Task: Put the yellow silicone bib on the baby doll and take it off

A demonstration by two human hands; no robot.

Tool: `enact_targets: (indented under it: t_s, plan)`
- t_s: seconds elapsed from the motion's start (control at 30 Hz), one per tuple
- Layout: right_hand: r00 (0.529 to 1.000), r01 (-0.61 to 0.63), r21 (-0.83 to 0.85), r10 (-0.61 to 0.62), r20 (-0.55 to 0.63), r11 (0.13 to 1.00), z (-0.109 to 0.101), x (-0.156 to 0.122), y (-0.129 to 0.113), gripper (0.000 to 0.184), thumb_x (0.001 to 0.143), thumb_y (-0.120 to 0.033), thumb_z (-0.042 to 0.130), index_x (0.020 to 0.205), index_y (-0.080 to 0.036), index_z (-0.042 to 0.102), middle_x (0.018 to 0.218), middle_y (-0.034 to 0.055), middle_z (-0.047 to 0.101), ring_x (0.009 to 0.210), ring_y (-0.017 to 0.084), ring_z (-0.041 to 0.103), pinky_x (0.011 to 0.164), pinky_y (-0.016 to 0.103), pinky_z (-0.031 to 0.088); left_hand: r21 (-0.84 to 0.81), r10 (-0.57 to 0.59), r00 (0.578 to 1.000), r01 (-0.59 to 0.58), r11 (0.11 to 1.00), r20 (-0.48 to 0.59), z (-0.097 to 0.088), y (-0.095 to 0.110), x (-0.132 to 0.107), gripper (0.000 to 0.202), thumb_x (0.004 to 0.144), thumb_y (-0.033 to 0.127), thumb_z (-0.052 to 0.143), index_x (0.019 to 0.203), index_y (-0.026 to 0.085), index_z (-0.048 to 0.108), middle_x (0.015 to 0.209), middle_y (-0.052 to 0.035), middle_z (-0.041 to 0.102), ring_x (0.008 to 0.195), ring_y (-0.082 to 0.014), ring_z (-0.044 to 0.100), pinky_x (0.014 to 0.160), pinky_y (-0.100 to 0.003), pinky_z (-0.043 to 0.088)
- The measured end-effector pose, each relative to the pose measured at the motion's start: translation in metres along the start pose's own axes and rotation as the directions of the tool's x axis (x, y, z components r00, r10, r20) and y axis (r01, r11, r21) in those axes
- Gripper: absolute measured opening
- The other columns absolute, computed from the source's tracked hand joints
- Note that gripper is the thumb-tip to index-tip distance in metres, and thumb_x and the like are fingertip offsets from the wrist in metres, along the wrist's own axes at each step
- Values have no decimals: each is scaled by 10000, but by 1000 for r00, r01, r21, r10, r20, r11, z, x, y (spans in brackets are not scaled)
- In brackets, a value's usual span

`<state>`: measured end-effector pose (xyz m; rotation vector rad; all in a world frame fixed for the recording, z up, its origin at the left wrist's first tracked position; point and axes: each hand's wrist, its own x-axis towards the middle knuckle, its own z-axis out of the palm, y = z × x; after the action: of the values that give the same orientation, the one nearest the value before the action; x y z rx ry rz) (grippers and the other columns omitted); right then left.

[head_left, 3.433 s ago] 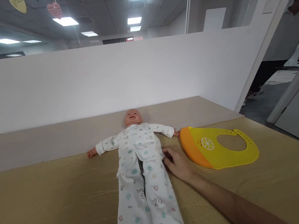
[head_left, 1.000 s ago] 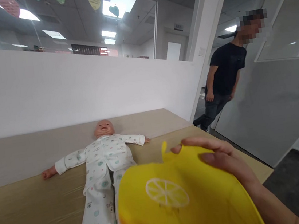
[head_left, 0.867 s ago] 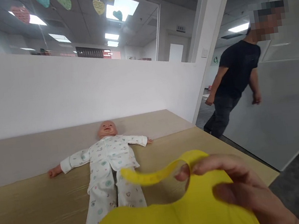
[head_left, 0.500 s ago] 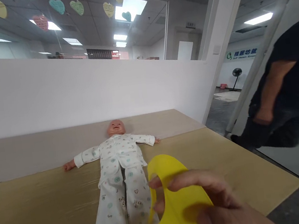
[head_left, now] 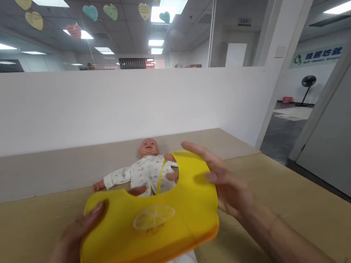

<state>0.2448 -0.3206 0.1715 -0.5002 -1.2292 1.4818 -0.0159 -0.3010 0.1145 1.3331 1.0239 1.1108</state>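
Both my hands hold up a yellow silicone bib (head_left: 149, 225) with an orange catch lip and a printed lemon slice. My left hand (head_left: 70, 249) grips its left edge from below. My right hand (head_left: 224, 185) holds its right side near the neck hole, with fingers curled behind the bib. Beneath it, a baby doll (head_left: 148, 148) in white patterned pajamas (head_left: 148, 171) lies on its back on the table. The bib hangs just above the doll and hides its middle and upper legs; the chest shows through the neck hole.
The doll lies on a tan wood-grain table (head_left: 301, 201), whose far part meets a low white partition (head_left: 95, 112). A doorway at the right opens on a grey floor with a floor fan (head_left: 307, 88) far off. A grey door panel (head_left: 346, 152) stands at the right.
My left hand has joined my right on the bib, which now lies spread flat and lower over the doll. The person in the dark shirt has left the view.
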Motion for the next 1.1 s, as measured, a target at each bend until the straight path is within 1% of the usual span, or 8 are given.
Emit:
enact_targets:
  t_s: [0.07, 0.13, 0.33, 0.43, 0.57, 0.8, 0.93, 1.1]
  plan:
    - [998, 51, -34, -52, -31, 998, -5, 21, 0, 565, 650, -250, 592, 1211, -284, 530, 1261, 41, 563, 1150, 279, 538, 971, 474, 419, -224, -119, 992, 125, 967, 40, 0, 13, 20, 573, 695, 538, 572, 1202, 272, 599, 1075, -62, 684, 972, -346, 629, 701, -418, 566]
    - [990, 122, -63, -127, -68, 990, -10, 42, 1, 593, 632, -248, 590, 1220, -273, 519, 1299, 41, 529, 1190, 290, 499, 999, 489, 387, -330, -106, 993, 116, 937, 48, 0, 22, 40, 623, 680, 439, 634, 1267, 255, 529, 1142, -59, 655, 1001, -328, 618, 740, -385, 560]
    - [972, 204, -61, -209, -106, 977, -37, 107, 23, 596, 636, -220, 555, 1231, -247, 516, 1282, 27, 538, 1249, 272, 434, 1047, 465, 335, -272, 27, 997, -5, 962, 75, -5, 20, 112, 530, 722, 393, 623, 1208, 195, 554, 1126, -80, 655, 966, -268, 632, 749, -287, 536]
    - [972, 175, -66, -183, -151, 982, -59, 139, 44, 587, 628, -205, 564, 1213, -238, 539, 1300, 25, 527, 1293, 274, 381, 1063, 442, 309, -237, 7, 1000, -1, 972, 24, -6, 10, 148, 521, 727, 423, 626, 1179, 168, 575, 1045, -94, 681, 868, -239, 655, 688, -271, 532]
    - [970, 88, -206, -131, -203, 975, -85, 172, 72, 631, 622, -222, 602, 1247, -255, 520, 1438, -10, 377, 1339, 264, 310, 1091, 395, 278, -176, -63, 997, 55, 983, -36, -10, -7, 189, 484, 690, 389, 678, 1101, 137, 624, 917, -92, 709, 732, -200, 655, 631, -264, 514]
    - [969, -150, -571, 6, -245, 807, -131, 212, 129, 892, 692, -331, 606, 1455, -176, 170, 1538, 51, 78, 1420, 190, 36, 1157, 356, 46, 10, -134, 987, 136, 991, -94, -29, -55, 256, 255, 624, 340, 692, 762, 128, 664, 674, -49, 682, 609, -182, 623, 558, -263, 468]
    - [968, -160, -604, 4, -252, 781, -156, 228, 162, 859, 699, -359, 609, 1444, -177, 222, 1538, 56, 88, 1420, 202, -5, 1157, 359, -12, -6, -226, 949, 230, 973, -219, -30, -79, 276, 181, 581, 296, 655, 662, 139, 618, 573, -30, 643, 515, -179, 589, 475, -262, 438]
    - [949, -211, -552, 33, -314, 806, -168, 236, 175, 787, 677, -347, 630, 1394, -187, 350, 1519, 60, 184, 1418, 215, 56, 1161, 372, 6, -106, -451, 878, 438, 892, -163, -28, -96, 286, 241, 568, 321, 621, 725, 138, 621, 589, -69, 662, 478, -221, 593, 440, -308, 452]
